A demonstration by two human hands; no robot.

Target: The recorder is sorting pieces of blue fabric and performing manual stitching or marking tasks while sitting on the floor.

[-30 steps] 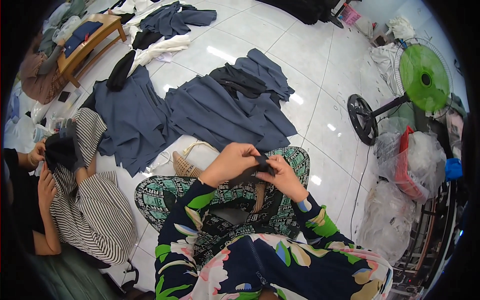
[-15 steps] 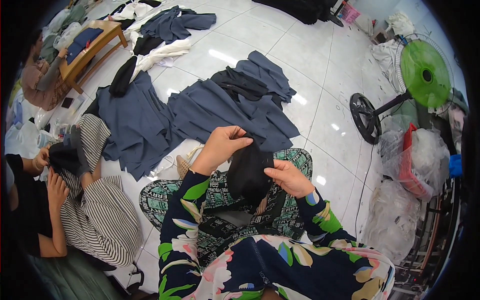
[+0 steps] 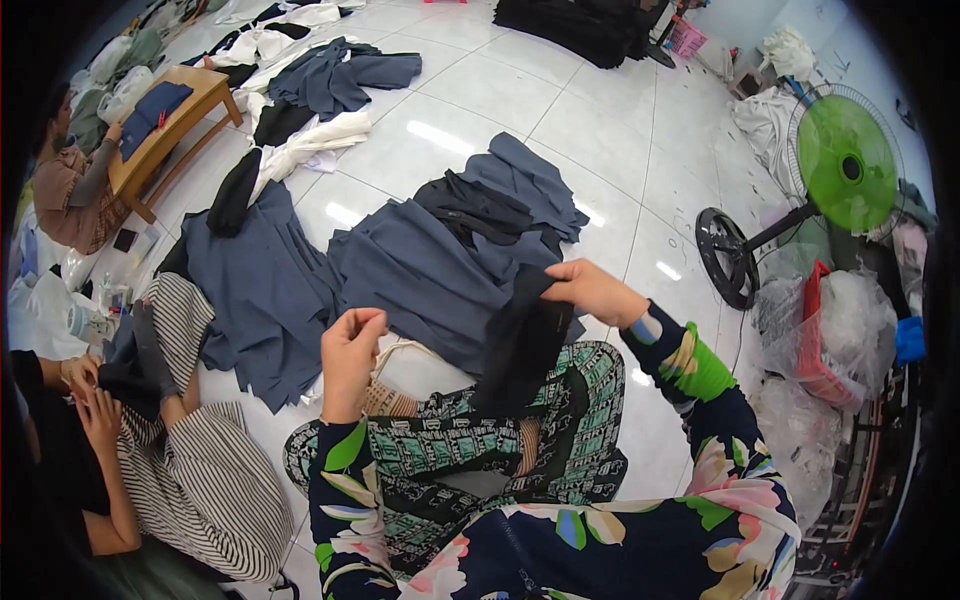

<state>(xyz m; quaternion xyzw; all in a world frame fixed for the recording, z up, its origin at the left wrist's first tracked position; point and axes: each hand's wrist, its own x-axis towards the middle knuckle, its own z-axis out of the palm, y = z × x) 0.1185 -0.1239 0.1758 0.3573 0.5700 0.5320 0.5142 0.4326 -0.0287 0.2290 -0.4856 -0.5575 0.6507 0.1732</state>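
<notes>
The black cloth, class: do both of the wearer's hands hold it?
No: only the right hand grips the black cloth, near its top, while the left hand is raised apart from it.

Black cloth point(image 3: 525, 345) in the pinch of the right hand point(image 3: 597, 292), left hand point(image 3: 350, 357) apart, grey-blue fabric point(image 3: 415, 275) beyond.

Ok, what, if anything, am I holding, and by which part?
Your right hand pinches the black cloth by its upper end; whether your left hand holds anything can't be told.
</notes>
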